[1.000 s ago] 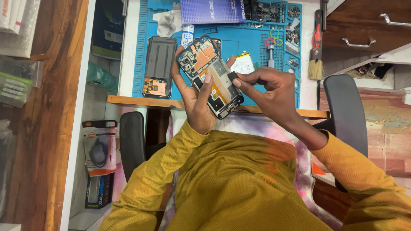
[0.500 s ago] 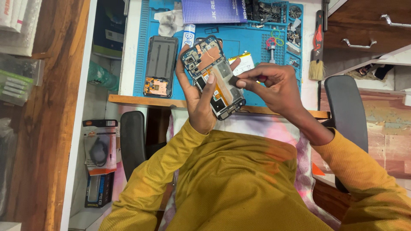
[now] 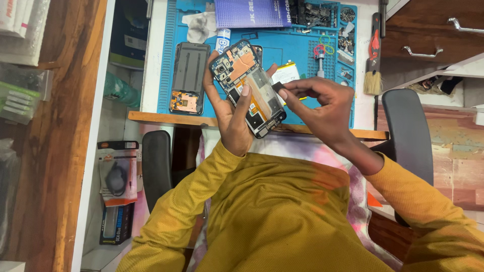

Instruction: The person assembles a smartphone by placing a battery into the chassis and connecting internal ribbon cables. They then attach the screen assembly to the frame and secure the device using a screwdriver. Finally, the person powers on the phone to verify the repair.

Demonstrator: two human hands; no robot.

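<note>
The left hand (image 3: 233, 113) grasps an opened phone (image 3: 248, 88) above the blue mat (image 3: 297, 50); the right hand (image 3: 322, 108) pinches a small dark strip (image 3: 278, 86) beside the phone.

Opened phone (image 3: 248, 88), back cover off, internals exposed, tilted, above blue mat edge.

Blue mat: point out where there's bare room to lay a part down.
On the blue mat, the bare patch lies between the opened phone and the small screwdriver. Its top edge is crowded: parts tray, purple packet.
</note>
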